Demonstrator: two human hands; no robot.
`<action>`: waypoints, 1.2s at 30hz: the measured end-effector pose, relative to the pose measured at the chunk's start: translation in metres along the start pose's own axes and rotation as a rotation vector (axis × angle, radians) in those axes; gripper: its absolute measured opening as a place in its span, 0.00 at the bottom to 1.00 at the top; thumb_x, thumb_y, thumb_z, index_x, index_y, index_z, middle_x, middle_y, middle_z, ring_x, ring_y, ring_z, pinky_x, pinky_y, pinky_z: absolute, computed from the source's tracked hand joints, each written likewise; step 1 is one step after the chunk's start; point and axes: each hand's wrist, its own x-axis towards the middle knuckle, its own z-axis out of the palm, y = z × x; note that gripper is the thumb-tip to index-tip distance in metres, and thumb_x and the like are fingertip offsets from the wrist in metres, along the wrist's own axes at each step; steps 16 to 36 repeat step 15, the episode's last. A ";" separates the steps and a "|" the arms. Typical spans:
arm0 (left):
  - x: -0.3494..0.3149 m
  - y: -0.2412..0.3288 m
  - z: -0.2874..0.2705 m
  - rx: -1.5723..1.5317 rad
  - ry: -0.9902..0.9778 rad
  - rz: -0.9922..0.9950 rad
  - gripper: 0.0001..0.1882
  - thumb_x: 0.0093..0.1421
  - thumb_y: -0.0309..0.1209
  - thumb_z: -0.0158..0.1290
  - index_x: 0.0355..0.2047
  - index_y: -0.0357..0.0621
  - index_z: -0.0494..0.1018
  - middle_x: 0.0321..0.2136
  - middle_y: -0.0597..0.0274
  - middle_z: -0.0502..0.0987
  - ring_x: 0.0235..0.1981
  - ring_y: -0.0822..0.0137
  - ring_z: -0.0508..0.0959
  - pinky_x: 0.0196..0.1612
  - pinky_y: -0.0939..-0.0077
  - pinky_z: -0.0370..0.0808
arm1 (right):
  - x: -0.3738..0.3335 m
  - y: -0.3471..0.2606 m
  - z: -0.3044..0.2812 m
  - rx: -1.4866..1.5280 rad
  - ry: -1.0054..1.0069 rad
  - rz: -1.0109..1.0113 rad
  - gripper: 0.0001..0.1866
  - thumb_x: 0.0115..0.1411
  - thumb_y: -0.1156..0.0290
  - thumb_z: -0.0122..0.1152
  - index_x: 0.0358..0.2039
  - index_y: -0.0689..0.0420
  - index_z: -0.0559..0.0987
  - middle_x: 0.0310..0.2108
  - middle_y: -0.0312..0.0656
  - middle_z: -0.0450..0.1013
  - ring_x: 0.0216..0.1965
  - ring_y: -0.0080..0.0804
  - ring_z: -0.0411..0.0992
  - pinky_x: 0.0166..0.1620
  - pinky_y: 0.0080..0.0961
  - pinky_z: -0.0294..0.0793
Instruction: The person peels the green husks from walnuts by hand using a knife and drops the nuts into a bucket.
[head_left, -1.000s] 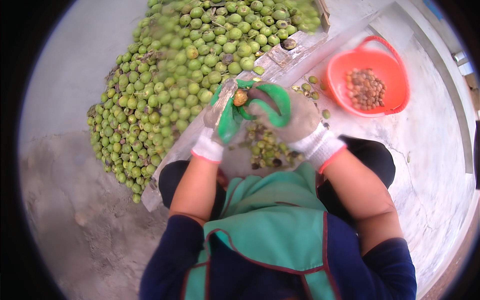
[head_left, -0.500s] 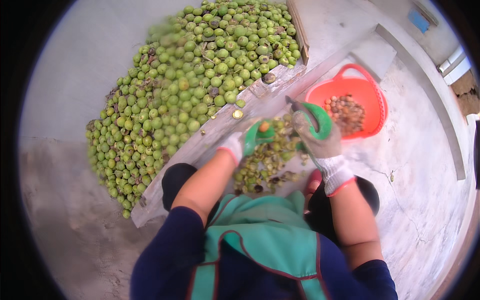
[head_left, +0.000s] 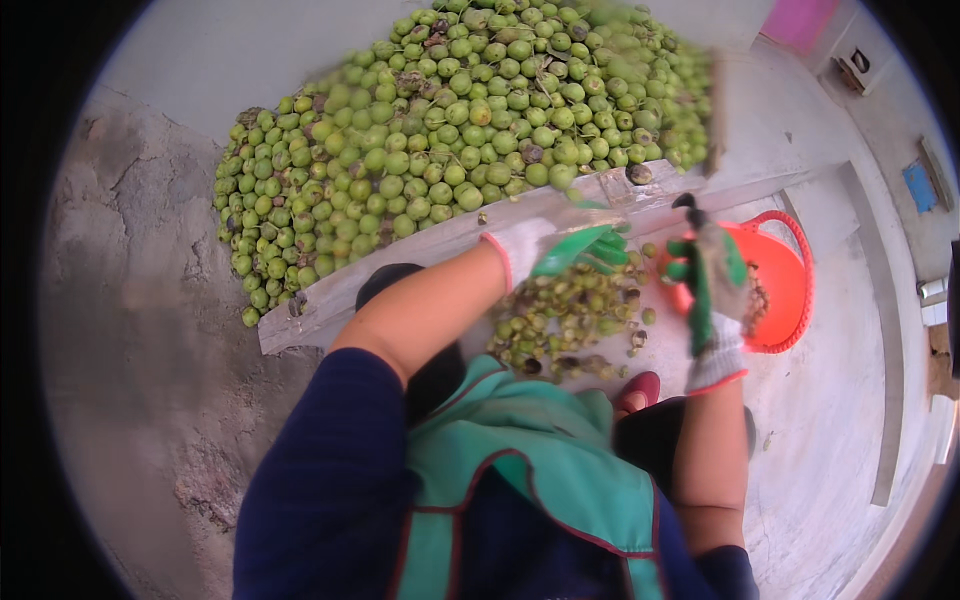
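Note:
My left hand (head_left: 575, 248), in a white glove with a green palm, reaches over the far side of a heap of cut green husk pieces (head_left: 560, 318). Its fingers are stretched and somewhat blurred, and I see nothing between them. My right hand (head_left: 715, 275), in a matching glove, is closed around a tool with a dark, hooked end (head_left: 690, 207) sticking up past the fingers; its grip part is hidden. That hand is in front of the left side of a red-orange basket (head_left: 790, 300), partly covering it. Round brown nuts (head_left: 758, 300) lie inside.
A large pile of round green fruits (head_left: 450, 130) fills the far side, held back by a long pale board (head_left: 400, 255). One darkened fruit (head_left: 638, 175) rests on the board. My red shoe (head_left: 640, 388) is beside the husk heap. A low raised ledge (head_left: 885, 330) runs along the right.
The view has turned, shifting the pile and basket rightward. My hands have moved apart. The orange-brown nut in my left hand is gone from view; the tool stays in my right hand.

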 end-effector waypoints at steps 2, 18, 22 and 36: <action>-0.031 0.008 -0.022 -0.050 0.106 0.001 0.25 0.64 0.39 0.54 0.54 0.33 0.67 0.51 0.50 0.72 0.45 0.52 0.79 0.47 0.60 0.80 | 0.001 0.009 0.020 -0.005 -0.049 0.035 0.23 0.64 0.59 0.58 0.53 0.62 0.73 0.33 0.45 0.78 0.25 0.28 0.77 0.29 0.22 0.77; -0.133 0.043 -0.052 0.775 0.526 0.252 0.30 0.58 0.61 0.47 0.50 0.55 0.74 0.51 0.55 0.75 0.54 0.59 0.73 0.58 0.62 0.66 | 0.015 0.070 0.148 0.103 -0.536 0.080 0.35 0.65 0.65 0.56 0.68 0.56 0.53 0.61 0.47 0.63 0.57 0.40 0.68 0.53 0.30 0.76; -0.133 0.043 -0.052 0.775 0.526 0.252 0.30 0.58 0.61 0.47 0.50 0.55 0.74 0.51 0.55 0.75 0.54 0.59 0.73 0.58 0.62 0.66 | 0.015 0.070 0.148 0.103 -0.536 0.080 0.35 0.65 0.65 0.56 0.68 0.56 0.53 0.61 0.47 0.63 0.57 0.40 0.68 0.53 0.30 0.76; -0.133 0.043 -0.052 0.775 0.526 0.252 0.30 0.58 0.61 0.47 0.50 0.55 0.74 0.51 0.55 0.75 0.54 0.59 0.73 0.58 0.62 0.66 | 0.015 0.070 0.148 0.103 -0.536 0.080 0.35 0.65 0.65 0.56 0.68 0.56 0.53 0.61 0.47 0.63 0.57 0.40 0.68 0.53 0.30 0.76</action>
